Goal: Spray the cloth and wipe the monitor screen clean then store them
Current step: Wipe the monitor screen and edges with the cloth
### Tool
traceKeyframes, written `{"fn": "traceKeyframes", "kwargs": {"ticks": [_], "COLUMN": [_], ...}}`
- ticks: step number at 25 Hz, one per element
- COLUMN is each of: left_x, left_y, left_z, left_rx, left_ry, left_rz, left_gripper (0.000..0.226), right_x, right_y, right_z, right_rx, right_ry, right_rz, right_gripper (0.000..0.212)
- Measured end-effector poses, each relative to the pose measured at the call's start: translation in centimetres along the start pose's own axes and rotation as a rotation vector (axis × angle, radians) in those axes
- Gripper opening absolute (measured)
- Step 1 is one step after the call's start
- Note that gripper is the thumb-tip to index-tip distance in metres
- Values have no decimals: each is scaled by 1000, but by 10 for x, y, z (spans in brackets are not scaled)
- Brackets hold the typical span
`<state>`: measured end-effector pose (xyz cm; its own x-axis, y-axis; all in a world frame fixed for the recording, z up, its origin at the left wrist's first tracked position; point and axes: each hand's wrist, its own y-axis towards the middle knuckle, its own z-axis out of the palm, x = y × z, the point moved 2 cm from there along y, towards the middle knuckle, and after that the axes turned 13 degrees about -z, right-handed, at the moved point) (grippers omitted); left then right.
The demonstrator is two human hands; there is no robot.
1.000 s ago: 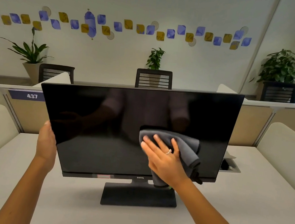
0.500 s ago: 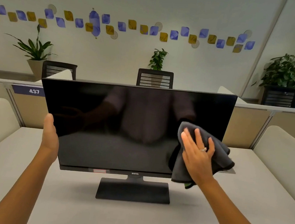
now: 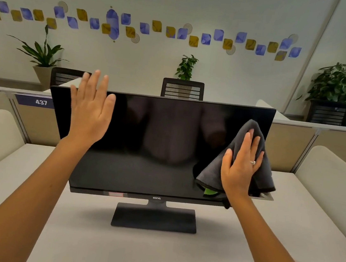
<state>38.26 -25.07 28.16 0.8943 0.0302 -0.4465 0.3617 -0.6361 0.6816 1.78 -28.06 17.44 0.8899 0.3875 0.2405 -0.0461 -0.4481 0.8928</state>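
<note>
A black monitor (image 3: 158, 142) stands on its base (image 3: 154, 217) in the middle of the desk, its screen dark and tilted back. My right hand (image 3: 240, 164) presses a dark grey cloth (image 3: 213, 170) flat against the screen's right side, fingers straight and pointing up. A green patch shows at the cloth's lower edge. My left hand (image 3: 90, 110) is raised in front of the screen's upper left corner, fingers straight and spread; whether it touches the screen is unclear. No spray bottle is in view.
The pale desk (image 3: 69, 237) is bounded by beige partitions (image 3: 284, 148) with padded side panels. A cable cutout (image 3: 264, 197) lies behind the monitor's right edge. Chairs and potted plants stand beyond the partition.
My right hand slid the cloth from the screen's middle to its right side. My left hand let go of the monitor's left edge and rose to the upper left corner, fingers spread.
</note>
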Motion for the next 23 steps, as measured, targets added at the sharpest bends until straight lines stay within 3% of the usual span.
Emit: {"fn": "traceKeyframes", "kwargs": {"ticks": [5, 10, 23], "left_x": [13, 33, 40], "left_y": [5, 10, 15], "left_z": [-3, -18, -25], "left_rx": [46, 74, 142], "left_ry": [79, 86, 52], "left_rz": [24, 37, 95], "left_gripper": [57, 50, 56], "right_x": [0, 15, 204], "right_y": [-54, -49, -38], "right_z": [11, 16, 97], "right_rx": [55, 62, 51], "right_ry": [-74, -103, 48], "right_rz": [58, 22, -335], "right_gripper": [62, 58, 63]}}
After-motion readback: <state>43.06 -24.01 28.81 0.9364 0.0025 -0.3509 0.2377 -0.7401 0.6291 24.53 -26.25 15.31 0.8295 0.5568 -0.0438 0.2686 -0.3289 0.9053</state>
